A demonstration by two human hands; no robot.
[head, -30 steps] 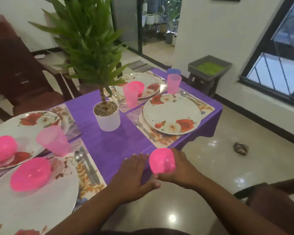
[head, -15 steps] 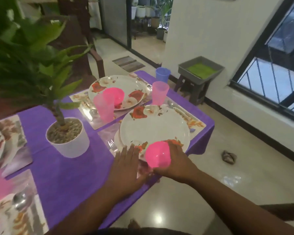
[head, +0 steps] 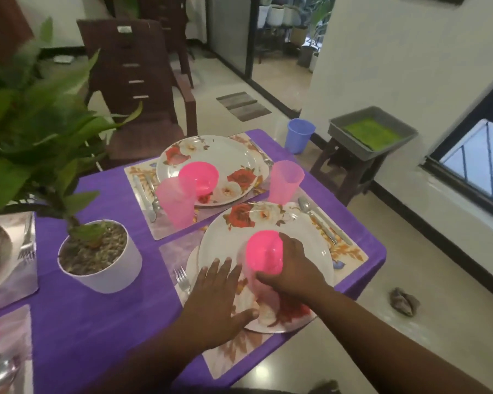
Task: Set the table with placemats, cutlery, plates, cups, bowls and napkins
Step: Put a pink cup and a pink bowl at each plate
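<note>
My right hand (head: 292, 268) grips a pink bowl (head: 264, 253), turned upside down, over the middle of a floral plate (head: 308, 240) on the near placemat (head: 350, 253). My left hand (head: 215, 300) lies flat, fingers straight, on that plate's left rim. A fork (head: 181, 280) lies left of the plate; a spoon and knife (head: 316, 220) lie right of it. A pink cup (head: 285, 182) stands behind. The far setting has a floral plate (head: 231, 155) with a pink bowl (head: 198, 177) on it and a pink cup (head: 177, 201) beside it.
A potted plant in a white pot (head: 106, 268) stands on the purple tablecloth (head: 106, 322) at left. More placemats with cutlery sit at the far left. A blue cup (head: 299, 135) is at the far corner, a brown chair (head: 137, 81) behind, a grey tray on a stool (head: 373, 135) to the right.
Both hands have moved forward from the table's edge onto the near plate, the right carrying the pink bowl over the plate's middle. My view has shifted right along the table.
</note>
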